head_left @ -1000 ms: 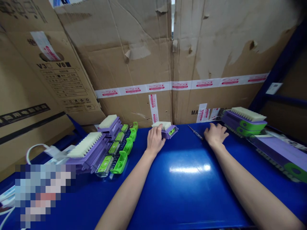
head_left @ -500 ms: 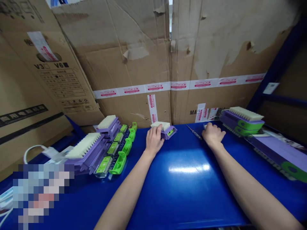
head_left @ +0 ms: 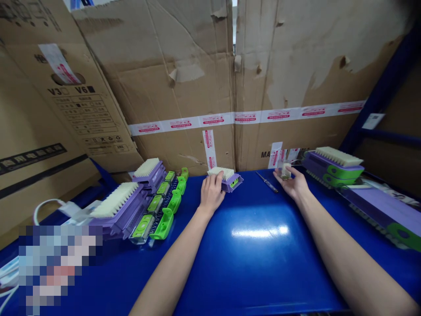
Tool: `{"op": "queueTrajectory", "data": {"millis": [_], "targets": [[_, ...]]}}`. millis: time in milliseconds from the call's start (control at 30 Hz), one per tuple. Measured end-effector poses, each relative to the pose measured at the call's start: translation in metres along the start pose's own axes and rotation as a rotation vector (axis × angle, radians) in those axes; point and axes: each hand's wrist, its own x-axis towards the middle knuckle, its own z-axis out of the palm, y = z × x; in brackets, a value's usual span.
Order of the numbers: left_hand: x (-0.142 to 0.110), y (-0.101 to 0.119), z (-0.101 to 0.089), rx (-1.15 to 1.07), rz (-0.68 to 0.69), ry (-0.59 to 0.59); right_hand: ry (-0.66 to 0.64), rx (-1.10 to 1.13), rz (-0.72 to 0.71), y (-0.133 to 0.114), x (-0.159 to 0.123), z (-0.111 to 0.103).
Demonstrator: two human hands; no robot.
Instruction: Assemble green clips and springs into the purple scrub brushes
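Note:
My left hand (head_left: pixel 211 194) is closed over the left side of a purple brush-like part (head_left: pixel 233 183) with cream bristles on top and a green piece in its open end. The part rests on the blue table by the cardboard. At the right, my right hand (head_left: pixel 295 185) is turned partly palm up, its fingers around a small clear-and-white object (head_left: pixel 285 170) whose kind I cannot make out. Between the hands lies a thin screwdriver (head_left: pixel 267 182) with a clear handle, touched by neither.
Purple bristled parts (head_left: pixel 115 202) stand at the left, beside a row of green covers (head_left: pixel 164 224) and small clear-and-green pieces (head_left: pixel 144 227). More purple-and-green units (head_left: pixel 345 169) are stacked at the right. Upright cardboard (head_left: pixel 184 87) closes off the back; white cables (head_left: pixel 44 204) lie far left.
My right hand has turned over from palm down, and the small clear-and-white object in its fingers now shows, lifted upright. My left hand and the purple part have stayed in place.

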Motion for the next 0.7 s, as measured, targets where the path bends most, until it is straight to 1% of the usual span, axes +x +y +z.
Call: {"op": "queueTrajectory", "data": {"millis": [67, 100, 133, 200, 267, 333, 400, 433, 500, 633, 700], "targets": [[0.000, 0.000, 0.000, 0.009, 0.005, 0.003, -0.039, 0.088, 0.098, -0.003, -0.003, 0.001], [0.000, 0.000, 0.000, 0.010, 0.009, 0.003, -0.039, 0.097, 0.125, -0.004, -0.005, 0.002], [0.000, 0.000, 0.000, 0.009, 0.012, 0.002, -0.024, 0.071, 0.122, -0.004, -0.007, 0.004], [0.000, 0.000, 0.000, 0.002, 0.016, 0.000, 0.053, -0.057, 0.068, -0.003, -0.009, 0.007], [0.000, 0.000, 0.000, 0.001, 0.013, -0.003, 0.160, -0.273, -0.063, 0.000, -0.012, 0.009], [0.000, 0.000, 0.000, 0.007, 0.007, -0.005, 0.260, -0.581, -0.255, 0.002, -0.013, 0.009], [0.000, 0.000, 0.000, 0.010, 0.001, -0.009, 0.323, -0.911, -0.428, 0.003, -0.016, 0.007], [0.000, 0.000, 0.001, 0.007, -0.001, -0.010, 0.340, -1.048, -0.481, 0.003, -0.018, 0.007], [0.000, 0.000, 0.001, 0.000, -0.004, -0.012, 0.350, -1.235, -0.511, 0.002, -0.022, 0.006], [0.000, 0.000, 0.001, -0.001, -0.003, -0.003, 0.329, -1.468, -0.470, 0.000, -0.030, 0.007], [0.000, 0.000, 0.001, -0.001, -0.001, 0.000, 0.302, -1.583, -0.478, 0.001, -0.031, 0.007]]}}
